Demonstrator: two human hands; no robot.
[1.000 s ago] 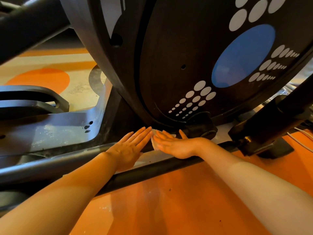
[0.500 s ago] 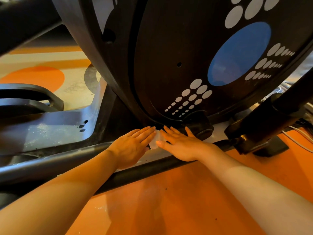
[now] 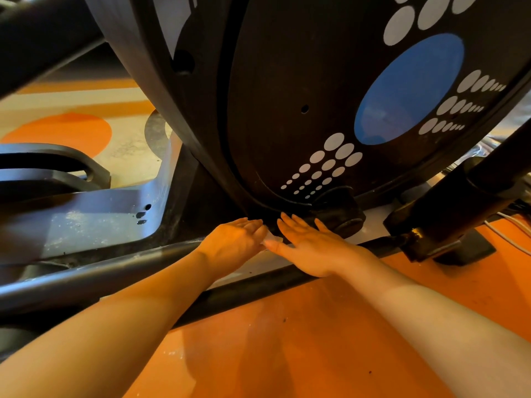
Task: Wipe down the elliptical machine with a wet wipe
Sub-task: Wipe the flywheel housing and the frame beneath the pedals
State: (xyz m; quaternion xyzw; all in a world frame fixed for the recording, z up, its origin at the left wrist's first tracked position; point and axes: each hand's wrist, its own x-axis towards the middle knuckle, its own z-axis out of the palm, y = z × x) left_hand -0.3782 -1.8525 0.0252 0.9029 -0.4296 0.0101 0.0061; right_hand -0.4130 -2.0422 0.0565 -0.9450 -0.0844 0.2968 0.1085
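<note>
Elliptical machine housing (image 3: 287,96) fills the upper part of your view: a dark oval side cover with a blue oval (image 3: 408,90) and rows of white dots (image 3: 324,165) printed on it. Your two hands reach under its lower edge, side by side and almost touching. Your left hand (image 3: 232,245) lies flat with its fingers straight and together, gripping nothing. Your right hand (image 3: 310,248) is also flat, fingers straight and slightly spread, pointing up toward the bottom rim of the cover. Only a small pale corner of the wet wipe (image 3: 271,239) shows, in the gap between the two hands; which hand presses it down, you cannot tell from here. Both hands lie over a pale grey base plate, just behind a dark frame rail (image 3: 258,291) that crosses your forearms. A black roller (image 3: 342,214) sits just right of your right fingertips. An orange floor (image 3: 287,340) lies below your arms.
</note>
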